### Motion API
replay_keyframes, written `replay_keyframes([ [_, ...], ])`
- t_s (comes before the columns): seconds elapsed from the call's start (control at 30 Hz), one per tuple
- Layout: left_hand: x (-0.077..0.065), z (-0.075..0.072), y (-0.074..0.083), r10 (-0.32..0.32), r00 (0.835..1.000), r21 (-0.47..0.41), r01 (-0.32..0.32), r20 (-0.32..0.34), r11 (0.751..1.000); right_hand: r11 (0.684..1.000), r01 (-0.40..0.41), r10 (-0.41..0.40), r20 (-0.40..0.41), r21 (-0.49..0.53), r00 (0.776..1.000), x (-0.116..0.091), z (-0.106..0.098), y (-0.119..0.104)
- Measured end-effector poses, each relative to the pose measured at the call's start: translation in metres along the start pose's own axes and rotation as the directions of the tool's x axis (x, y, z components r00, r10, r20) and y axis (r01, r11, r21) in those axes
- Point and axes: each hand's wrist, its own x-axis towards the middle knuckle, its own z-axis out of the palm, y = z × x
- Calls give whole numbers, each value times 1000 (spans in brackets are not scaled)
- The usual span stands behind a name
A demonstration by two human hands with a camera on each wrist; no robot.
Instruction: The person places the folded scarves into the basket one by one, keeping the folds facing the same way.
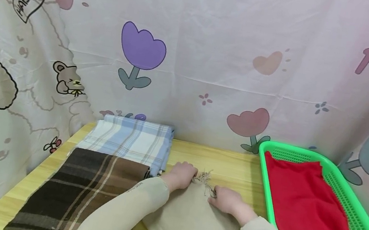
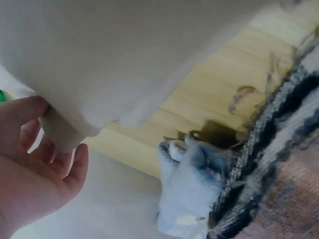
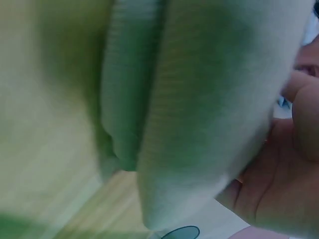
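Note:
A beige folded scarf [image 1: 199, 226] with a tuft of fringe at its far end lies in front of me, its near part cut off by the frame. My left hand [image 1: 181, 175] grips its far left edge, and my right hand [image 1: 229, 200] holds the edge just right of the fringe. Seen from the left wrist, the fingertips and thumb of the left hand [image 2: 40, 164] pinch the hanging cloth. In the right wrist view, thick folds of the scarf [image 3: 209, 109] hang beside the right hand [image 3: 269, 174], partly covering its fingers.
Left of the scarf lies a brown and black plaid cloth [image 1: 86, 188], overlapping a folded blue and white plaid cloth [image 1: 133, 139] behind it. A green plastic basket [image 1: 356, 194] on the right holds a red cloth [image 1: 311, 209]. A printed curtain [image 1: 201, 53] encloses the wooden table [image 1: 234, 163].

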Motion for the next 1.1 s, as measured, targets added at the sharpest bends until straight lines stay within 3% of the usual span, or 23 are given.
replay_keyframes([
  [0.1,1,0,-3,-34,999,-27,34,3,999,1000,3,-3,-37,-6,999,-1,4,-1],
  [0.27,1,-15,-12,-86,996,-159,85,2,984,1000,-3,0,-89,-28,996,-1,7,-1],
  [0.37,7,-12,-24,-87,995,-212,74,-49,974,999,-24,21,-101,-29,995,0,7,0],
  [0.53,7,-15,-34,-105,992,-258,84,-68,962,992,-124,122,-92,-22,988,1,5,6],
  [0.57,0,-25,-30,-127,991,-268,113,-38,957,988,-153,151,-92,-16,984,2,5,7],
  [0.7,-2,-26,-32,-165,985,-256,149,-43,955,971,-238,238,-81,11,968,2,2,13],
  [0.83,-7,-26,-31,-233,973,-245,228,11,942,964,-263,266,-75,47,961,2,-1,17],
  [0.93,-13,-27,-31,-293,953,-253,302,74,919,955,-295,296,-57,35,953,4,-3,19],
  [1.03,-20,-29,-32,-330,929,-268,365,167,892,944,-330,329,-68,-3,942,6,-4,18],
  [1.1,-24,-30,-33,-332,913,-251,387,237,887,943,-332,330,-102,-1,938,7,-4,19],
])
